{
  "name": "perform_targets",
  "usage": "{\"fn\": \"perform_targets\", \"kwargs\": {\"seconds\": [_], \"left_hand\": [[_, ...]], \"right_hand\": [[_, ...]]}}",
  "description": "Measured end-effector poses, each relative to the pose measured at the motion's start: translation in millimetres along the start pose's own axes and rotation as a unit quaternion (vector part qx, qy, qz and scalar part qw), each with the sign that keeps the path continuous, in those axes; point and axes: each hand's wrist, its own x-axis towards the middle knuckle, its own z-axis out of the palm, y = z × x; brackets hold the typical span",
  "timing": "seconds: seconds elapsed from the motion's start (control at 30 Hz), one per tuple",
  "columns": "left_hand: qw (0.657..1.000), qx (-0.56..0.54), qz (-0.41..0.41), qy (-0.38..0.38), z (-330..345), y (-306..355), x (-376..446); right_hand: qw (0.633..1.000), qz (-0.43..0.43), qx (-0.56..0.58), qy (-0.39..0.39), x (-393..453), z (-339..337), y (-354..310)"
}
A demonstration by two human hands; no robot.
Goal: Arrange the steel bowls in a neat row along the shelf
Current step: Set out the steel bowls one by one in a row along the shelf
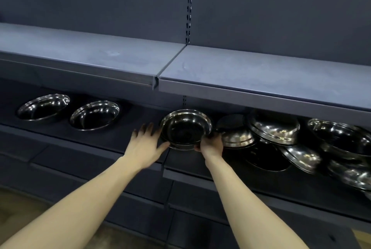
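Observation:
Two steel bowls stand upright side by side on the left part of the dark shelf (pixel 100 144): one at the far left (pixel 43 107) and one beside it (pixel 95 115). A third steel bowl (pixel 185 129) is held tilted toward me at the shelf's middle. My right hand (pixel 211 144) grips its lower right rim with curled fingers. My left hand (pixel 145 142) is spread flat beside the bowl's left side, thumb touching its lower edge. To the right, several steel bowls (pixel 274 128) lie jumbled, tilted and overlapping.
A grey upper shelf (pixel 241 72) overhangs the bowls closely. A slotted upright (pixel 189 6) runs up the dark back panel. Lower shelves (pixel 140 196) sit below my arms. Bare shelf surface lies between the second bowl and the held bowl.

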Motion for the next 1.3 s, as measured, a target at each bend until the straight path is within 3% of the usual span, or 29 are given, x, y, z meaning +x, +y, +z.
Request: {"fn": "perform_targets", "kwargs": {"seconds": [0.4,0.67,0.93,1.1,1.3], "left_hand": [[0.998,-0.053,0.041,0.016,0.1,-4.6,6.9],[0.993,-0.080,0.084,-0.023,5.0,-4.3,28.4],[0.961,-0.194,0.190,-0.054,10.2,26.8,40.2],[0.960,-0.173,0.208,-0.079,4.2,60.2,48.6],[0.960,-0.160,0.224,-0.052,-10.0,105.0,65.1]], "right_hand": [[0.999,0.032,0.007,0.000,-12.0,30.6,20.7],[0.999,0.018,-0.042,-0.013,-21.7,45.3,33.7],[0.989,-0.018,-0.131,0.067,-26.3,1.8,27.9],[0.965,-0.090,-0.186,0.159,-24.7,-27.6,8.9],[0.959,-0.140,-0.125,0.214,-20.3,-63.8,-18.4]]}}
